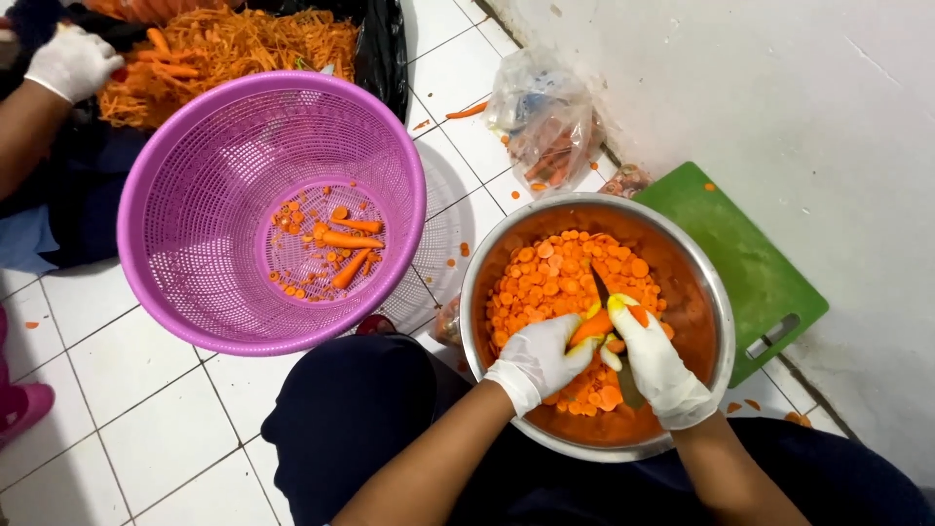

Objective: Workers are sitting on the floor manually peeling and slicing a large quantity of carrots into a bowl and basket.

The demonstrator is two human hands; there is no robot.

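The gloved fingers of the left hand (541, 358) were curled round the lower end of a carrot (591, 326), pinching it firmly, while the right hand (654, 365), also in a white glove stained yellow at the fingertips, was closed about the handle of a knife (602, 292) whose dark blade lay against the carrot's upper end. Both hands hung over a steel bowl (706, 282) that stood on the tiled floor (166, 409) and was heaped with orange carrot slices (550, 278). Just behind the bowl, a green cutting board (740, 253) leaned near the white wall. To the left sat a purple plastic basket (195, 195), well apart from the hands, with a few whole carrots (351, 239) and scraps in its bottom. Beyond it lay a pile of carrot peelings (234, 44) on black plastic, where another person's gloved hand (70, 60) rested. A crumpled clear plastic bag (545, 117) lay by the wall.
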